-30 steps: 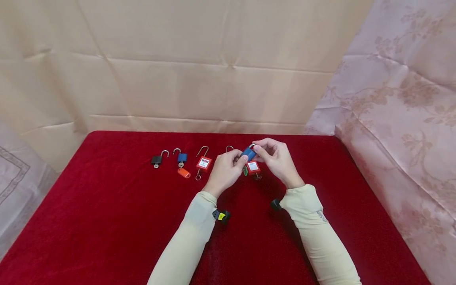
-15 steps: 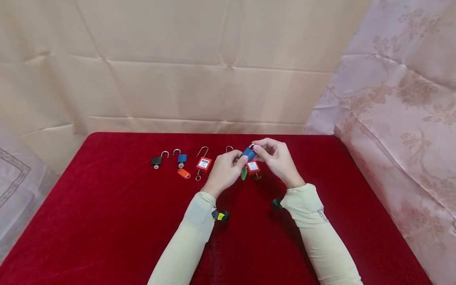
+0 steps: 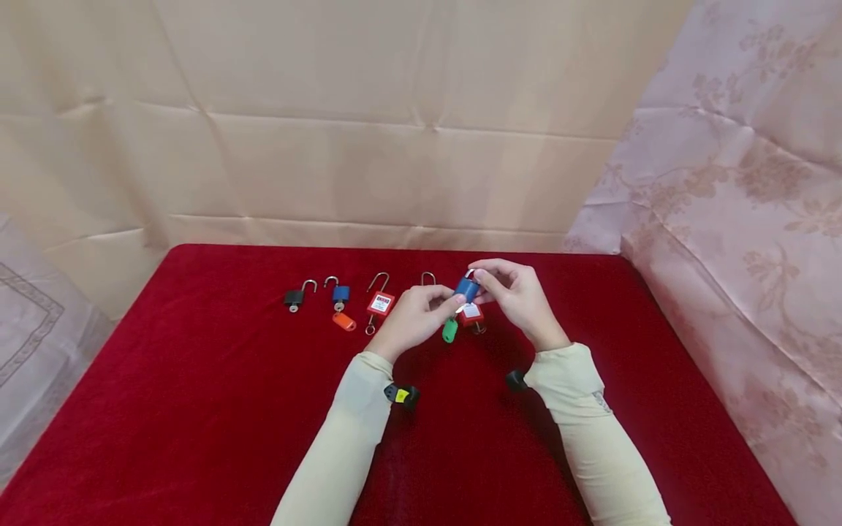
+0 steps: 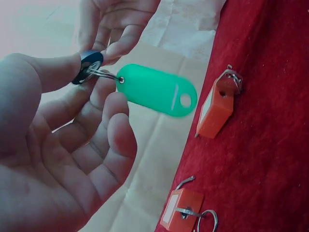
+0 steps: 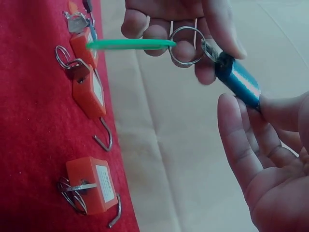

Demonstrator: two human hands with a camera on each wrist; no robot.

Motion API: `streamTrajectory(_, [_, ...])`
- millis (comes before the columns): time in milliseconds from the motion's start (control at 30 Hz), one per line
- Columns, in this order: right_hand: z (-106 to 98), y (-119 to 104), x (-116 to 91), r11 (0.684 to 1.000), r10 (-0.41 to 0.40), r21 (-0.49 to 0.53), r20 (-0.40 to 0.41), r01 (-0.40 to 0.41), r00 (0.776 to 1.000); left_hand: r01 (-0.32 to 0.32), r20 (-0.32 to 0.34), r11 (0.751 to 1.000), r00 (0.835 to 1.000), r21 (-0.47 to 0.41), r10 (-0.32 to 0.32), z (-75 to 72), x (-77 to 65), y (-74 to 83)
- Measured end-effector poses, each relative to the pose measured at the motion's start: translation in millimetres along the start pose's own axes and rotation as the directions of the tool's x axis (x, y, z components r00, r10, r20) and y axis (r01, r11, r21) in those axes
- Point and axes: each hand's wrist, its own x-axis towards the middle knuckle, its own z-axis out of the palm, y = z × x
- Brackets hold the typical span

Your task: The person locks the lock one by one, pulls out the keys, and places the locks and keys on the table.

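A blue padlock [image 3: 468, 288] is held up between both hands above the red cloth. My left hand [image 3: 417, 314] pinches its body between thumb and fingers. My right hand [image 3: 520, 296] pinches it at the silver shackle end. A key sits in the bottom of the padlock [image 5: 239, 82], and from its ring [image 5: 187, 46] hangs a green key tag [image 4: 157, 90]. Below and behind the hands lies a red padlock [image 3: 471, 314] with a white label. Another shackle [image 3: 428, 278] shows past my left hand, which hides its body.
Left of the hands, a black padlock [image 3: 294, 297], a second blue padlock [image 3: 340, 294] with an orange tag [image 3: 343, 321], and a labelled red padlock [image 3: 381, 303] lie in a row, shackles open. The red-covered table [image 3: 197, 409] ends at a beige curtain [image 3: 316, 175].
The held blue padlock has moved slightly right and turned more upright. Its green tag has come into fuller view, hanging below my left hand. Both hands keep their hold.
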Motion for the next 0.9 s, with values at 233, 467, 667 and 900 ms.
streamTrajectory(233, [-1.6, -2.1, -0.1, 0.999, -0.029, 0.034, -0.038, 0.031, 0.999, -0.011, 0.01, 1.0, 1.0, 0.004, 0.01, -1.2, 1.0, -3.1])
streamTrajectory(467, [-0.8, -1.7, 1.2, 0.998, -0.038, 0.043, -0.032, 0.04, 0.999, -0.06, -0.009, 0.998, 0.998, -0.005, 0.06, -0.3, 0.9, -2.6])
streamTrajectory(667, [1.6, -0.4, 3.3, 0.998, -0.053, 0.037, -0.019, 0.053, 0.998, -0.091, -0.054, 0.995, 0.994, 0.032, 0.092, 0.2, 0.2, -2.0])
streamTrajectory(900, [0.6, 1.0, 1.9, 0.998, -0.048, 0.039, -0.029, 0.049, 0.998, -0.104, -0.061, 0.995, 0.993, 0.007, 0.105, 3.3, 1.1, 0.8])
